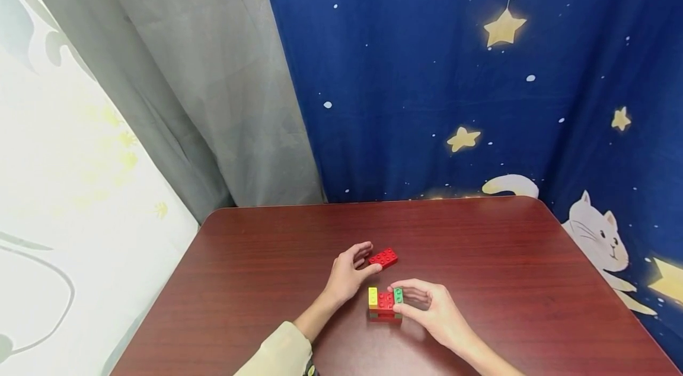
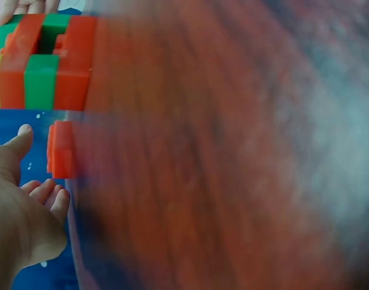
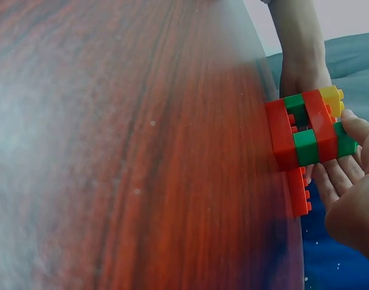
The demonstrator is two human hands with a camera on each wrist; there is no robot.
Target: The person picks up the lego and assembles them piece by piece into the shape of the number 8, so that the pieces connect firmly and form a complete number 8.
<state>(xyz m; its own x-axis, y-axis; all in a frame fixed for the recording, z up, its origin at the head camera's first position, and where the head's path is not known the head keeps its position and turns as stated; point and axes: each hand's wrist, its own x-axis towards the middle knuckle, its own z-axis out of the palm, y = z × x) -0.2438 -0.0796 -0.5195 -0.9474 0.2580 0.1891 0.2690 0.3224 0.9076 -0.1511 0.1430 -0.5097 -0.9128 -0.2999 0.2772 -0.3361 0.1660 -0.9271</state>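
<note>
A small stack of toy building bricks (image 1: pixel 385 300) stands on the table, with red layers and green blocks between them. On its top sit a yellow brick (image 1: pixel 373 296) at the left end and a green brick (image 1: pixel 398 295) at the right end. My right hand (image 1: pixel 434 311) pinches that green brick between thumb and fingertips. Beyond the stack lies a loose red brick (image 1: pixel 385 257), studs up. My left hand (image 1: pixel 345 274) reaches beside it, thumb and fingers spread apart with a gap to the brick in the left wrist view (image 2: pixel 62 150).
The brown wooden table (image 1: pixel 256 281) spreads around both hands. A blue star-patterned curtain (image 1: pixel 405 67) and a grey curtain (image 1: pixel 213 67) hang behind its far edge. White patterned cloth (image 1: pixel 64 156) hangs at the left.
</note>
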